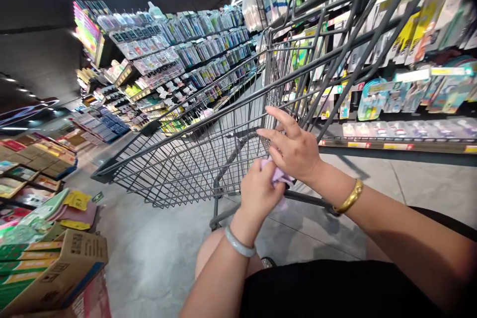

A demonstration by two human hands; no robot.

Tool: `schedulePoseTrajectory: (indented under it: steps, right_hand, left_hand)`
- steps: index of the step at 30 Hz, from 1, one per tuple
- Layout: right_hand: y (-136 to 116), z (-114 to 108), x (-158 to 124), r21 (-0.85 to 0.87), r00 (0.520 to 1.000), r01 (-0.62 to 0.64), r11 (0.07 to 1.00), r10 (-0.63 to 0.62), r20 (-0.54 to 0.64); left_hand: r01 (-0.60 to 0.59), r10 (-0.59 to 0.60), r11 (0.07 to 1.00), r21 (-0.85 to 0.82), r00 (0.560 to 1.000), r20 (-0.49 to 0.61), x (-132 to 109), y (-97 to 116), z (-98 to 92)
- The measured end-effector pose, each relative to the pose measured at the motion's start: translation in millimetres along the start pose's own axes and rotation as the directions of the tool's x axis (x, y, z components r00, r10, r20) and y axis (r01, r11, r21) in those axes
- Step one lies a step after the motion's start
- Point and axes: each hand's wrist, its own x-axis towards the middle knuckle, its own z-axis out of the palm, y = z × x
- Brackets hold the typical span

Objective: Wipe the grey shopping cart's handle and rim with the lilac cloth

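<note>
A crumpled light purple cloth [278, 175] is gripped in my left hand [261, 186], whose fingers are closed round it. Just above and to the right is my right hand [294, 149], its index and middle fingers stretched out toward the cart's wires. Its lower fingers are bent close to the cloth; whether they touch it I cannot tell. Behind both hands stands a grey wire shopping cart [194, 159], its basket reaching to the left. A pale bangle [240, 244] circles my left wrist and a gold bangle [349, 197] my right.
Shelves of hanging packaged goods [410, 89] line the right side. Further back runs another packed shelf rack [208, 49]. At the lower left, an open cardboard box [80, 248] holds green and orange packs. Grey floor [149, 253] shows below the cart.
</note>
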Motion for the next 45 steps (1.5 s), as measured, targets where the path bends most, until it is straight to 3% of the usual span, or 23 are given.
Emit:
schedulePoseTrajectory:
  steps: [3,5,6,7,8,11,13,14,16,19,21,25,27,31,34,37,39,40,42,45]
  right_hand:
    - [5.3,6.3,-9.3,-0.055,0.991,0.136,0.989,-0.134,0.023]
    - [4.8,7.9,-13.8,-0.115,0.981,0.186,0.976,-0.179,0.074]
    - [3.0,8.5,-15.7,-0.139,0.978,0.195,0.971,-0.181,0.108]
    - [0.4,9.3,-17.3,-0.160,0.974,0.197,0.967,-0.175,0.145]
    - [-2.7,10.5,-19.0,-0.180,0.971,0.191,0.965,-0.159,0.181]
    - [-13.2,16.3,-24.0,-0.227,0.964,0.169,0.959,-0.113,0.239]
    - [-18.7,20.7,-26.7,-0.242,0.965,0.159,0.957,-0.100,0.240]
    - [-20.7,22.3,-27.6,-0.237,0.967,0.148,0.960,-0.090,0.240]
    - [-23.0,23.9,-28.3,-0.225,0.968,0.114,0.968,-0.058,0.243]
    - [-21.9,22.3,-27.4,-0.190,0.970,0.092,0.978,-0.045,0.240]
    - [-19.1,19.8,-25.6,-0.146,0.976,0.105,0.984,-0.074,0.204]
    - [-16.5,11.7,-15.5,-0.108,1.000,0.004,0.994,-0.004,0.002]
    - [-19.7,4.8,-6.3,-0.125,0.996,-0.084,0.989,0.082,-0.022]
    - [-32.9,-10.0,11.2,-0.249,0.955,-0.142,0.958,0.199,0.222]
    - [-39.9,-10.4,12.2,-0.283,0.870,-0.113,0.952,0.232,0.435]
    - [-39.8,1.3,0.7,-0.258,0.820,-0.001,0.966,0.149,0.553]
    - [-37.9,10.5,-8.9,-0.247,0.826,0.057,0.967,0.094,0.556]
    - [-36.8,14.1,-12.9,-0.246,0.836,0.065,0.967,0.082,0.542]
    - [-34.5,18.5,-18.0,-0.243,0.853,0.053,0.969,0.082,0.516]
    - [-30.3,20.3,-20.6,-0.219,0.848,0.042,0.975,0.081,0.523]
  left_hand:
    - [0.113,-0.111,0.994,-0.005,0.968,-0.225,2.9,-24.6,-15.4]
    - [0.188,-0.172,0.982,-0.019,0.852,-0.494,6.7,-44.3,-26.6]
    - [0.196,-0.178,0.980,-0.028,0.810,-0.558,8.2,-50.4,-29.7]
    - [0.185,-0.174,0.982,-0.041,0.793,-0.584,9.0,-52.8,-30.7]
    - [0.167,-0.166,0.985,-0.050,0.809,-0.564,9.1,-51.4,-29.5]
    - [0.134,-0.149,0.989,-0.066,0.923,-0.356,6.9,-33.7,-20.4]
    - [0.121,-0.136,0.990,-0.073,0.957,-0.257,5.3,-24.2,-17.3]
    - [0.110,-0.129,0.990,-0.083,0.955,-0.268,4.9,-23.5,-18.2]
    - [0.094,-0.128,0.990,-0.103,0.906,-0.403,4.7,-30.6,-24.1]
    - [0.141,-0.186,0.983,-0.122,0.756,-0.627,5.4,-52.4,-34.2]
    - [0.166,-0.212,0.977,-0.133,0.725,-0.655,6.0,-63.5,-36.2]
    - [0.164,-0.171,0.985,-0.061,0.826,-0.537,6.6,-60.8,-30.3]
    - [0.146,-0.145,0.989,-0.035,0.868,-0.474,6.5,-49.5,-25.6]
    - [0.059,-0.094,0.991,-0.123,0.949,-0.300,5.1,-26.9,-15.0]
    - [0.031,-0.075,0.990,-0.139,0.942,-0.328,6.2,-26.0,-14.8]
    - [0.023,-0.084,0.993,-0.118,0.834,-0.546,10.7,-39.8,-27.7]
    - [0.029,-0.098,0.993,-0.118,0.759,-0.643,14.0,-48.5,-37.0]
    - [0.033,-0.106,0.992,-0.124,0.752,-0.651,15.1,-50.3,-39.5]
    - [0.039,-0.115,0.989,-0.141,0.803,-0.585,15.1,-47.0,-37.6]
    - [0.072,-0.125,0.985,-0.157,0.924,-0.360,9.9,-30.1,-21.2]
